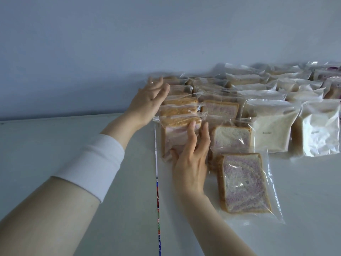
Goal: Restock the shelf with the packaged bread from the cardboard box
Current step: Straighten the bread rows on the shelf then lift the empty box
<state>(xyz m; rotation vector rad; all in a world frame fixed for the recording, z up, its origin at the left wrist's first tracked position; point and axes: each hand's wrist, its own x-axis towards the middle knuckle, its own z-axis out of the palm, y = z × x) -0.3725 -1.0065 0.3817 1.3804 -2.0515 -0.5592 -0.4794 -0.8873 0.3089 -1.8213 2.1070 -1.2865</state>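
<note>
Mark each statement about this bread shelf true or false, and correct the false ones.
1. Both hands touch the leftmost row. True: the left hand is at its back and the right hand is on the front packet.
2. A cardboard box is in view. False: only bread shows on the shelf.
3. One packet lies flat at the front. True: the flat packet.
4. Both forearms are bare. False: a white band wraps the left one.

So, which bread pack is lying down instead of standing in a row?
The purple-swirl pack nearest the camera, just right of the right hand; the others stand upright in rows.
</note>
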